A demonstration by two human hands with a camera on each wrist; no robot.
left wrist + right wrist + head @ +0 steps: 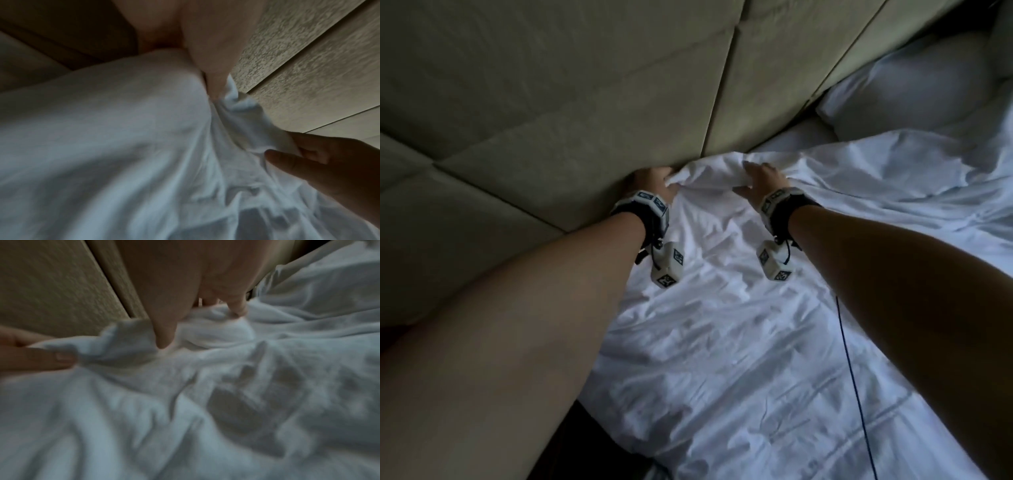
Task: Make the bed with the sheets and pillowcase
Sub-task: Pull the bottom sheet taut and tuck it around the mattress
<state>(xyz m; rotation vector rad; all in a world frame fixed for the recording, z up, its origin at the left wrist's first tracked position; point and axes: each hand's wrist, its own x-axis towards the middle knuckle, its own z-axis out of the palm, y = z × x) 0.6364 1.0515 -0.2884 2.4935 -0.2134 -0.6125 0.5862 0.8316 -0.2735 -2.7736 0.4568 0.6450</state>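
Observation:
A crumpled white sheet (722,325) covers the bed up to the padded beige headboard (585,102). My left hand (654,181) is at the sheet's top edge against the headboard. It pinches a fold between thumb and fingers, which shows in the right wrist view as the left hand (41,356). My right hand (760,181) is a short way to the right. Its thumb and curled fingers grip a bunched ridge of the same sheet (216,331). The left wrist view shows the left thumb (207,69) pressed into the sheet (123,146) and the right hand (329,162) holding the edge.
A white pillow (928,78) lies at the upper right against the headboard. Rumpled bedding (928,178) spreads to the right. A thin black cable (852,377) runs down from my right wrist over the sheet. The bed's dark left side (592,445) shows at the bottom.

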